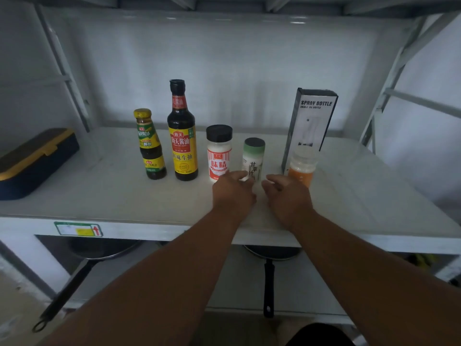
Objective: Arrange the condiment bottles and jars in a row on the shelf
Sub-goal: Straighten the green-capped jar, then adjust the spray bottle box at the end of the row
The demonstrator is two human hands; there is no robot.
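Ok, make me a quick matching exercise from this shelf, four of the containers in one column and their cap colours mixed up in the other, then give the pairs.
Column one:
1. small sauce bottle, far left
2. tall soy sauce bottle
3. jar with the green band
4. jar of orange powder

Column two:
A. clear
B. yellow
C. dark grey
D. black

Pairs: 1-B, 2-D, 3-C, 4-A
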